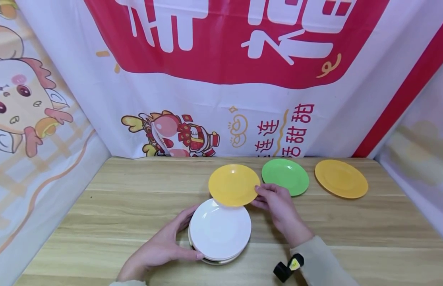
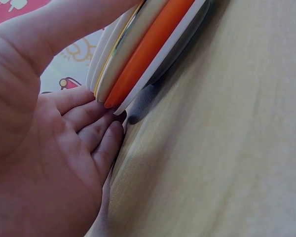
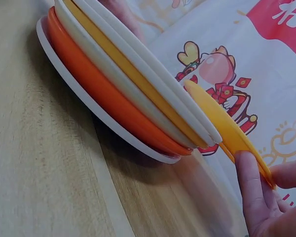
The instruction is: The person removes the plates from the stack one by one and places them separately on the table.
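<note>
A stack of plates [image 1: 220, 228] with a white plate on top stands on the table; the right wrist view shows white, yellow, cream and orange rims [image 3: 108, 108] in it. My left hand [image 1: 167, 244] holds the stack from its left side, thumb at the front and fingers toward the back. In the left wrist view its fingers [image 2: 81, 116] lie against the rims. My right hand [image 1: 278, 208] pinches a yellow plate [image 1: 233, 185] by its right edge, thumb on top and fingers below. This plate is raised just behind the stack and overlaps its far rim in the head view.
A green plate [image 1: 285, 177] lies at the back of the wooden table [image 1: 128, 198], right of my right hand. Farther right is another yellow plate [image 1: 341, 178]. A printed cloth [image 1: 221, 95] hangs behind the table, with more cloth along both sides.
</note>
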The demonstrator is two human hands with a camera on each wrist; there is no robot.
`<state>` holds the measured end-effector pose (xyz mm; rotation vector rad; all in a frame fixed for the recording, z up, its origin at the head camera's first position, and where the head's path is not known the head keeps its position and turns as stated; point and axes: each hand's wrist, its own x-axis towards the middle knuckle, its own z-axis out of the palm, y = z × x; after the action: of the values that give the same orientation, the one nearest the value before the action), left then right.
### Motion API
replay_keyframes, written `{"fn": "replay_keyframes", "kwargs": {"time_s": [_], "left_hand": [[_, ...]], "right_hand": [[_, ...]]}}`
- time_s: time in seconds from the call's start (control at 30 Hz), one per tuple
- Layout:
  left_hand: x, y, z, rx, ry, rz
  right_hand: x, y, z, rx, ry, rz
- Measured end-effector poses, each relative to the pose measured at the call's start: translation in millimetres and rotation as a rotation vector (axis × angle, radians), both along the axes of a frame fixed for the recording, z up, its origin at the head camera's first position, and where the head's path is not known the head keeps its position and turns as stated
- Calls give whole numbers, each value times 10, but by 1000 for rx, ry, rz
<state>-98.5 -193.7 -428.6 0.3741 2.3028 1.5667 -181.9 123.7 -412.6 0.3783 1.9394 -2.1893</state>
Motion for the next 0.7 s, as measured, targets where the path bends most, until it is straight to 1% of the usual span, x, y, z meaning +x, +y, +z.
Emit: {"fn": "replay_keyframes", "kwargs": {"time_s": [0.13,0.33,0.7], "left_hand": [[12,-5,2,-4,0,3],[16,-18,7,-15,19,-6],[8,-12,10,-16,-2,0]], "right_hand": [[-45,-40,-38,-33,-5,-39],[-80,-89,-64,-45,-26,-61],[-136,-161,-136,-65,-30,-119]]}}
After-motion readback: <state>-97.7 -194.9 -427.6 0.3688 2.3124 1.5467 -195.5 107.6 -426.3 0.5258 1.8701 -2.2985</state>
